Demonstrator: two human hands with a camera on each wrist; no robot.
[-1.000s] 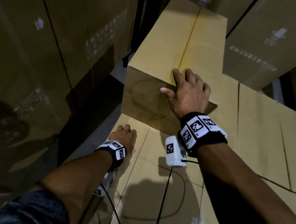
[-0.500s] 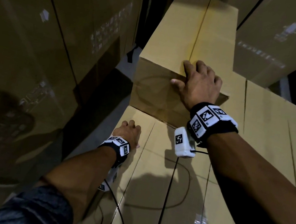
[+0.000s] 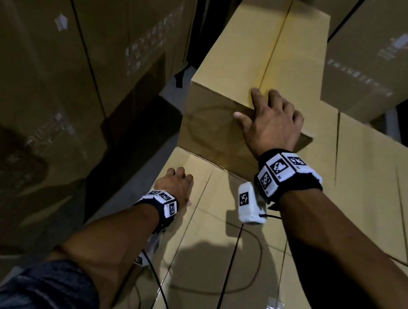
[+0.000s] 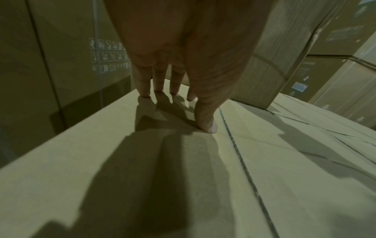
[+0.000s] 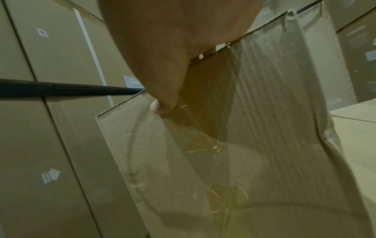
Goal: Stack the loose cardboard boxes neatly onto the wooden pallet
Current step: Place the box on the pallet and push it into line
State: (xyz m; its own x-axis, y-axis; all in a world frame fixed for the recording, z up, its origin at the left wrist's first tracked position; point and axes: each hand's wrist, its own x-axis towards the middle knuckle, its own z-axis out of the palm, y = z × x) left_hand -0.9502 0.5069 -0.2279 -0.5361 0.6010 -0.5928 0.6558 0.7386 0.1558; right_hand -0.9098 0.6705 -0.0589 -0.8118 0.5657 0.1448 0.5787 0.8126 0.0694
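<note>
A tan cardboard box (image 3: pixel 266 57) lies on top of a flat layer of taped boxes (image 3: pixel 244 281). My right hand (image 3: pixel 269 122) rests on that box's near top edge, fingers laid over the top and thumb (image 5: pixel 162 103) pressed on its front face (image 5: pixel 264 128). My left hand (image 3: pixel 176 184) sits lower, near the left edge of the bottom layer. Its straight fingers (image 4: pixel 158 87) and thumb touch the cardboard top (image 4: pixel 183 177) just short of the upper box (image 4: pixel 264 72). No wooden pallet shows in any view.
Tall stacks of wrapped cartons (image 3: pixel 49 76) rise close on the left, with more at the back right (image 3: pixel 385 63). A narrow strip of grey floor (image 3: pixel 121 194) runs between the left stack and my layer. A black cable (image 3: pixel 162 308) trails from my left wrist.
Both hands keep the same places on the cardboard. The upper box sits slightly farther from my left hand than a second ago, and my view has shifted a little.
</note>
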